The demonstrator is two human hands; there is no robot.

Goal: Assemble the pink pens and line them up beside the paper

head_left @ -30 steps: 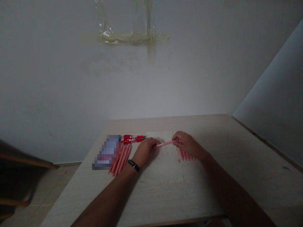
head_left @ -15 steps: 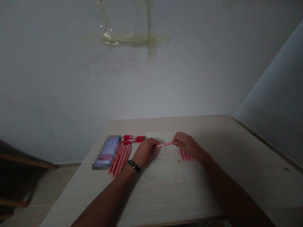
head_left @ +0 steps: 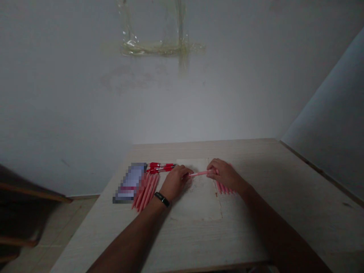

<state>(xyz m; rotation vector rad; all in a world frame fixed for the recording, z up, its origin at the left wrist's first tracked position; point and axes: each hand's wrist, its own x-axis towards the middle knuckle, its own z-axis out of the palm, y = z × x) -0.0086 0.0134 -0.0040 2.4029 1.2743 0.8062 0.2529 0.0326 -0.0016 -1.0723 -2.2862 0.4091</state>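
Left hand (head_left: 176, 182) is curled, its fingertips pinching the left end of a slim pink plastic pen barrel (head_left: 201, 173). Right hand (head_left: 224, 175) is closed on the barrel's right end, fingers bunched together. The barrel spans the gap between the hands, roughly level, above a pale paper sheet (head_left: 196, 201) on a light wood-grain desk (head_left: 287, 212). A black wristband (head_left: 162, 199) circles the left wrist. Just beyond the left hand lie slim red pens (head_left: 161, 167), side by side. Below them, a fan of pink pen barrels (head_left: 145, 191) rests beside a pixelated, unreadable rectangular packet (head_left: 131, 182). Under the right hand, a row of pink barrels (head_left: 225, 186) sits at the sheet's right edge. Clear tape strips (head_left: 159, 48) cling to the pale wall (head_left: 85, 113) behind the desk.
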